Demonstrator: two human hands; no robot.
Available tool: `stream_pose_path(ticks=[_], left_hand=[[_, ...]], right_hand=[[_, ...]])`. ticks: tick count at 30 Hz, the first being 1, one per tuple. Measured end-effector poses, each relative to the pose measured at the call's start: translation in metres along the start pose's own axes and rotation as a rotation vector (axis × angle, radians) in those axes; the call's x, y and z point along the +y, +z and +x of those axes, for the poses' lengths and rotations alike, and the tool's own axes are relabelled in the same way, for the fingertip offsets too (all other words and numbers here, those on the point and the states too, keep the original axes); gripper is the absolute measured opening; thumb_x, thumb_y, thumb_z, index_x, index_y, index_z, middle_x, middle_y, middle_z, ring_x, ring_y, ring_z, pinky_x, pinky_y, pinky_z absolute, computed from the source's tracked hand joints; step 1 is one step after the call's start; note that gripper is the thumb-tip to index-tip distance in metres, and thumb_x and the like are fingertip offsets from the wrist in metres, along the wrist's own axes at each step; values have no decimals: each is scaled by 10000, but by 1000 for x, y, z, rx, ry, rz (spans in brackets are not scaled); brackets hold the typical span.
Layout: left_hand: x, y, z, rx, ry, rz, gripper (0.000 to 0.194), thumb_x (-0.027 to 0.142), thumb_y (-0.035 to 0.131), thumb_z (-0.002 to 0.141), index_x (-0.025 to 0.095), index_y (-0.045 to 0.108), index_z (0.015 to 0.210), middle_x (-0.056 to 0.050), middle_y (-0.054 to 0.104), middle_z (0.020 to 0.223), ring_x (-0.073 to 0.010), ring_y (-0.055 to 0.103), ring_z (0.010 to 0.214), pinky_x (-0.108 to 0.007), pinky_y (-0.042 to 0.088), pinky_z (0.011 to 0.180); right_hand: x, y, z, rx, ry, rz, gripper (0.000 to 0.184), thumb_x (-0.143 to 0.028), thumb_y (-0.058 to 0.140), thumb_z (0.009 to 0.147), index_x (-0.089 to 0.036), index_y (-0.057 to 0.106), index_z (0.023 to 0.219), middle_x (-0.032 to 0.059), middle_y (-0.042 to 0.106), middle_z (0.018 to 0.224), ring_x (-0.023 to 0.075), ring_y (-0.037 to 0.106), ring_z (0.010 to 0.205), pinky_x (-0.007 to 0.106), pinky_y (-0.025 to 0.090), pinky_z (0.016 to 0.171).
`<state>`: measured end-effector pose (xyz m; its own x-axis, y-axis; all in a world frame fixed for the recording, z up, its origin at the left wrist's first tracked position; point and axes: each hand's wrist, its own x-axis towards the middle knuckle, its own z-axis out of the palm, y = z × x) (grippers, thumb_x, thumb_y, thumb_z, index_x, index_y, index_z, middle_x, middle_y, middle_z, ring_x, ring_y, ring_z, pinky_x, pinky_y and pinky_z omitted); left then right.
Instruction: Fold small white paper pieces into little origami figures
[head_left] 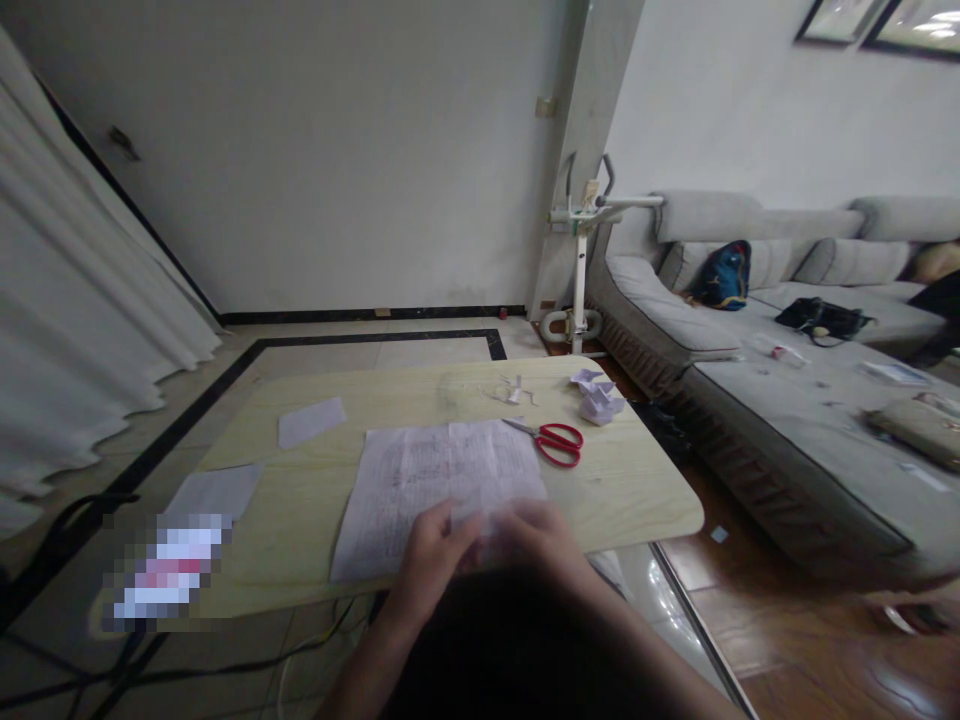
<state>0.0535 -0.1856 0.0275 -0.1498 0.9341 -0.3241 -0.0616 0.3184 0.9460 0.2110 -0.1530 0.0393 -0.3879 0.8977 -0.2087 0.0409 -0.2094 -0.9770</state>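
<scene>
My left hand (436, 548) is closed, with thumb and fingers pinching a small piece of pale paper (474, 510) near the table's front edge. My right hand (541, 535), smeared by motion, closes on the same paper from the other side. Both hands are over a large printed sheet (431, 475) with creases and lines of text. Scissors (556, 444) with red handles lie on the sheet's far right corner, their blades pointing left. Exactly how the small paper is folded cannot be made out.
Crumpled or folded paper pieces (600, 402) and thin paper scraps (516, 390) lie at the back of the wooden table (637, 490). Two papers, one a pale slip (311, 422), lie at left beside a blurred-out patch. A grey sofa (802, 420) stands to the right.
</scene>
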Motion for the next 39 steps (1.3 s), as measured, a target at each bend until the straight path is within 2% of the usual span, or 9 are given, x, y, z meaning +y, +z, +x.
stream_pose_path(ticks=[5,9,16,20,23,27,30,35,39], left_hand=[[0,0,3,5,-25,12,261,394,700,736,163,618,825,47,608,570,-129,631,519,-202,526,454],[2,1,1,-1,-34,10,272,397,697,738,163,610,845,40,626,551,-129,621,496,-199,510,440],[4,1,-2,18,-49,-59,336,382,717,716,158,613,945,31,651,583,-148,642,516,-213,506,455],[3,-2,-1,-29,-38,-54,290,419,693,733,160,641,850,9,668,624,-162,662,573,-218,507,482],[1,-4,0,-55,2,-2,291,442,667,748,159,652,810,-3,676,621,-166,657,564,-215,491,470],[1,-1,-2,-7,99,86,336,478,688,703,153,665,785,-3,660,588,-174,638,529,-215,469,440],[5,0,-5,21,131,125,337,491,687,694,159,667,750,-6,657,588,-185,640,545,-218,466,448],[13,-5,-10,-5,241,263,297,451,631,762,173,647,658,-16,661,582,-185,641,576,-225,469,514],[15,-10,-9,12,300,372,270,418,613,790,186,640,654,-14,664,565,-183,651,581,-225,464,542]], right_hand=[[1,-1,1,-15,13,-25,459,-572,605,765,-133,608,631,-8,523,550,113,457,515,230,350,493],[0,-3,0,-8,14,-30,475,-593,616,742,-139,584,609,-15,503,533,113,446,505,229,335,483],[-4,-4,-1,-34,13,-24,442,-558,610,764,-144,565,615,-21,494,541,110,433,510,229,337,495],[-4,-5,0,-12,-32,-88,429,-525,589,800,-153,552,591,-21,495,541,109,437,518,224,339,490],[-3,-6,2,-14,-59,-121,371,-485,605,798,-152,584,635,-22,509,560,113,454,536,218,347,493],[5,-4,6,21,-65,-180,269,-411,629,779,-147,629,727,-32,510,574,112,442,537,219,341,491],[10,-3,9,57,-109,-232,250,-383,622,780,-150,611,689,-42,476,554,107,414,531,222,325,490],[10,-4,9,91,-169,-336,229,-364,623,785,-154,599,696,-53,433,550,103,377,530,228,300,492],[5,-6,6,59,-168,-333,244,-359,619,803,-156,584,673,-49,445,549,102,394,530,223,302,489]])
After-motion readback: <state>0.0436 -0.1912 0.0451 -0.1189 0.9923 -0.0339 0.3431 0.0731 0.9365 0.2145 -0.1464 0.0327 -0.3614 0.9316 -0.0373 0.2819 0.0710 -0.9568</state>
